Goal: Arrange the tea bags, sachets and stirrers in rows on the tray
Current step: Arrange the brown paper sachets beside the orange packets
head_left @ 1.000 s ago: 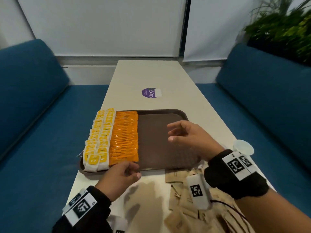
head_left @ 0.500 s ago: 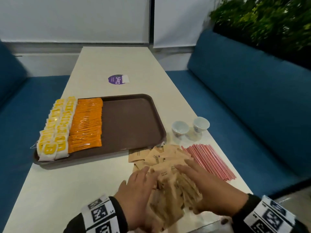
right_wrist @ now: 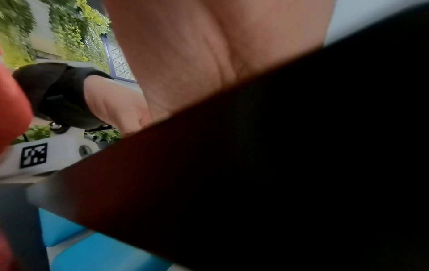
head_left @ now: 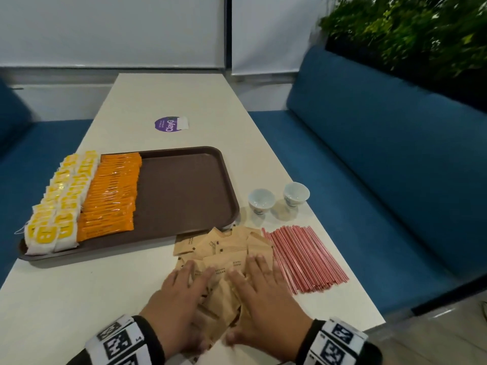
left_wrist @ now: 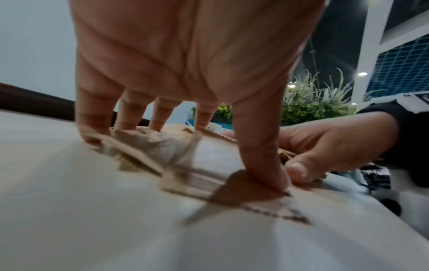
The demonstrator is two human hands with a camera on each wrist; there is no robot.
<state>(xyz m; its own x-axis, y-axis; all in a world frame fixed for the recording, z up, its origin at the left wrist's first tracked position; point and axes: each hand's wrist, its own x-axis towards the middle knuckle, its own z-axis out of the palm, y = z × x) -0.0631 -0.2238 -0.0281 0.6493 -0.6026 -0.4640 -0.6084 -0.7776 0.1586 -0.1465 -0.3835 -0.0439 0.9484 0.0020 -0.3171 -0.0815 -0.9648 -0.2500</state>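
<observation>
A loose pile of brown paper sachets (head_left: 224,248) lies on the table just in front of the brown tray (head_left: 184,196). My left hand (head_left: 181,293) and right hand (head_left: 263,291) both lie flat on the near part of that pile, fingers straight, side by side. In the left wrist view, the left fingertips (left_wrist: 92,133) and thumb press down on the sachets (left_wrist: 209,161), with the right hand (left_wrist: 325,143) beside them. Yellow tea bags (head_left: 58,204) and orange sachets (head_left: 110,196) stand in rows on the tray's left side. Red stirrers (head_left: 305,256) lie right of the pile.
Two small white cups (head_left: 262,200) (head_left: 296,192) stand beyond the stirrers near the table's right edge. A purple sticker (head_left: 168,124) is behind the tray. Blue benches (head_left: 382,167) flank the table. The right wrist view is mostly blocked by something dark.
Both hands have left the tray and come down onto the brown sachet pile at the near right. My head has turned right, bringing the cups and stirrers into view.
</observation>
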